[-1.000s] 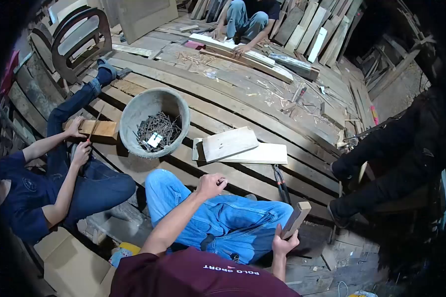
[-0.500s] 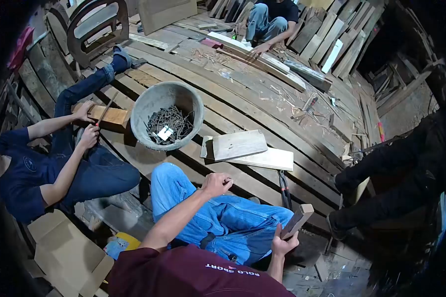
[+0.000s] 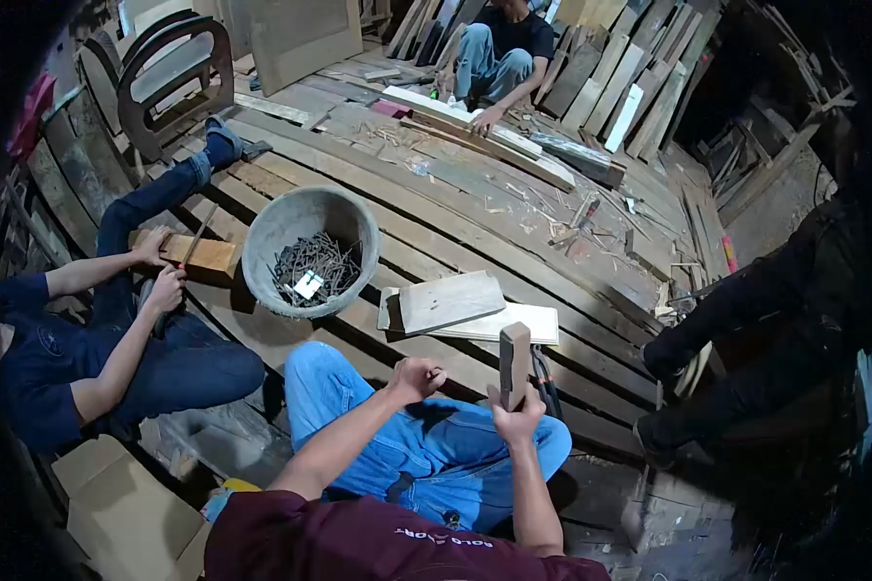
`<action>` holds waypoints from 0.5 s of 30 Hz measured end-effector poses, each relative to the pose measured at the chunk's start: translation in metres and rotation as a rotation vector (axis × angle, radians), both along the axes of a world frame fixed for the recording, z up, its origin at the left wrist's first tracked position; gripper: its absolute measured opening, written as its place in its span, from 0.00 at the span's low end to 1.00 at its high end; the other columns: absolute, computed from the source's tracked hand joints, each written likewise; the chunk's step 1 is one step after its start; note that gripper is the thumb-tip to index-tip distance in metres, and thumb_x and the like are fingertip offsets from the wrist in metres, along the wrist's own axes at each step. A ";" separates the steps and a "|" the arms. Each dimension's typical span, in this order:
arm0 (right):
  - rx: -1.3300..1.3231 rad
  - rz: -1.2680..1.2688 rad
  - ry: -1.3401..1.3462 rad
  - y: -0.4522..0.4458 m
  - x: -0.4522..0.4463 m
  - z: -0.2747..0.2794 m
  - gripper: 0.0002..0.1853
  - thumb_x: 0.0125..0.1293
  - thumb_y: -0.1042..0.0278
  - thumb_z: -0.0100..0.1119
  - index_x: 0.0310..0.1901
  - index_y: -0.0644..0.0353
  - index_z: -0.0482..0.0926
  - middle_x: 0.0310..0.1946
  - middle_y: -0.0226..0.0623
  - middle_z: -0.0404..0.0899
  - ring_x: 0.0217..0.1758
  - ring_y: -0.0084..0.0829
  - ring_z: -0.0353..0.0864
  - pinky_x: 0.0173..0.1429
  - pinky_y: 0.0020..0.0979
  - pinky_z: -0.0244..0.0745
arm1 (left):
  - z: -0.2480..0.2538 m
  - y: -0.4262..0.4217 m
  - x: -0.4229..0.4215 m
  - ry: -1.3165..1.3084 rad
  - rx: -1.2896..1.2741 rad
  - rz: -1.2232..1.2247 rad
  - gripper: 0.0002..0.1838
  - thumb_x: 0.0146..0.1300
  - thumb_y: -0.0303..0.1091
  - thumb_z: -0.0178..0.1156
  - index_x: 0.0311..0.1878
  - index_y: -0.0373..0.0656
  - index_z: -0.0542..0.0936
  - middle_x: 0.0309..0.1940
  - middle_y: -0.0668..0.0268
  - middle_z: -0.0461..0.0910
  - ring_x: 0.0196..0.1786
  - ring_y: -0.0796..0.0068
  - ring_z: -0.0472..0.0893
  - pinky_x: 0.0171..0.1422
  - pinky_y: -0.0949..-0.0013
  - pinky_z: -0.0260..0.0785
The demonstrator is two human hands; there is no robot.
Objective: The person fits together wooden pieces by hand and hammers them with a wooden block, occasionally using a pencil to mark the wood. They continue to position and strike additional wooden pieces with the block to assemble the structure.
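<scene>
Gripping a wooden block (image 3: 514,366) upright in the right hand (image 3: 519,414), with the left hand (image 3: 417,379) curled closed.
The block rises from the right hand on the near side of the stacked boards (image 3: 451,302), near the pliers (image 3: 547,385); whether the left hand holds something small, I cannot tell. For good control, a firm grip low on the block, leaving its upper end free and well apart from the left hand, seems best.
</scene>
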State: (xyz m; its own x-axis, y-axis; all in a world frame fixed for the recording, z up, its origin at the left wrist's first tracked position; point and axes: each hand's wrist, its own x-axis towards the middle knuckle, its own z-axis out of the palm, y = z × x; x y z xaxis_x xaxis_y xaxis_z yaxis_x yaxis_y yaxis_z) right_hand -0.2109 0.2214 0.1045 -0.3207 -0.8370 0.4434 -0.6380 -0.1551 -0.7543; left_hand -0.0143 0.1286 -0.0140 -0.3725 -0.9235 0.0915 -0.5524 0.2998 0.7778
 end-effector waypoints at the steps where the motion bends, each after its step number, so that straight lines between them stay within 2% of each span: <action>1: 0.054 -0.017 0.021 -0.006 0.002 -0.012 0.16 0.54 0.63 0.78 0.36 0.64 0.82 0.22 0.37 0.83 0.23 0.25 0.82 0.31 0.31 0.76 | 0.001 0.002 0.001 0.044 0.058 0.013 0.12 0.59 0.45 0.66 0.35 0.47 0.87 0.29 0.56 0.86 0.33 0.53 0.86 0.38 0.54 0.79; 3: 0.166 -0.023 -0.226 -0.013 0.011 -0.044 0.17 0.54 0.62 0.78 0.36 0.65 0.82 0.24 0.37 0.84 0.27 0.26 0.83 0.33 0.33 0.77 | 0.003 0.000 0.001 -0.187 -0.059 0.016 0.14 0.60 0.47 0.65 0.34 0.46 0.86 0.29 0.56 0.85 0.34 0.53 0.86 0.38 0.53 0.78; 4: 0.144 -0.108 -0.221 -0.013 0.017 -0.071 0.19 0.53 0.61 0.78 0.37 0.66 0.82 0.25 0.40 0.83 0.28 0.28 0.83 0.34 0.34 0.77 | -0.008 0.000 -0.001 -0.064 -0.117 0.023 0.14 0.60 0.47 0.64 0.33 0.46 0.86 0.30 0.56 0.86 0.34 0.53 0.86 0.39 0.52 0.78; 5: 0.119 -0.128 -0.241 -0.015 0.021 -0.091 0.19 0.54 0.59 0.79 0.35 0.65 0.80 0.25 0.32 0.80 0.29 0.22 0.77 0.35 0.32 0.75 | 0.015 0.003 0.001 -0.004 -0.017 0.027 0.14 0.59 0.46 0.63 0.34 0.46 0.86 0.30 0.57 0.86 0.34 0.52 0.85 0.40 0.52 0.78; 7: 0.219 -0.068 -0.187 -0.017 0.016 -0.098 0.18 0.56 0.63 0.77 0.37 0.67 0.80 0.27 0.32 0.80 0.31 0.22 0.78 0.37 0.31 0.75 | 0.015 0.002 0.002 -0.039 0.008 0.036 0.12 0.58 0.45 0.63 0.35 0.47 0.87 0.30 0.58 0.86 0.35 0.53 0.86 0.41 0.53 0.79; 9: 0.154 -0.029 -0.334 -0.020 0.018 -0.104 0.15 0.59 0.67 0.74 0.39 0.67 0.79 0.30 0.33 0.81 0.33 0.23 0.78 0.39 0.31 0.76 | 0.009 0.001 0.002 0.017 -0.017 0.009 0.12 0.58 0.44 0.63 0.37 0.49 0.87 0.31 0.59 0.86 0.36 0.53 0.86 0.41 0.53 0.79; 10: 0.270 -0.049 -0.262 -0.015 0.020 -0.090 0.12 0.61 0.71 0.71 0.41 0.67 0.79 0.32 0.34 0.82 0.34 0.23 0.79 0.41 0.31 0.76 | 0.006 0.002 0.003 -0.025 -0.013 0.005 0.12 0.58 0.44 0.63 0.38 0.49 0.87 0.32 0.59 0.86 0.36 0.53 0.86 0.42 0.53 0.79; 11: 0.183 -0.065 -0.231 -0.016 0.030 -0.071 0.13 0.61 0.70 0.72 0.41 0.67 0.78 0.31 0.34 0.81 0.33 0.23 0.78 0.39 0.30 0.75 | 0.002 0.000 0.002 -0.063 -0.008 -0.013 0.12 0.57 0.43 0.63 0.39 0.49 0.87 0.32 0.59 0.87 0.36 0.53 0.86 0.42 0.53 0.79; 13: 0.148 -0.067 -0.340 -0.020 0.026 -0.090 0.14 0.60 0.70 0.72 0.41 0.69 0.78 0.30 0.33 0.80 0.31 0.24 0.76 0.38 0.31 0.74 | -0.007 -0.002 0.001 0.027 0.075 -0.003 0.13 0.57 0.43 0.63 0.41 0.48 0.87 0.32 0.58 0.86 0.36 0.52 0.86 0.43 0.52 0.79; 15: 0.168 -0.042 -0.244 -0.019 0.021 -0.093 0.15 0.60 0.70 0.73 0.41 0.70 0.78 0.30 0.34 0.80 0.31 0.25 0.76 0.37 0.32 0.74 | -0.003 -0.001 0.002 -0.023 0.007 0.015 0.12 0.55 0.41 0.63 0.35 0.43 0.85 0.27 0.53 0.84 0.34 0.48 0.85 0.42 0.48 0.78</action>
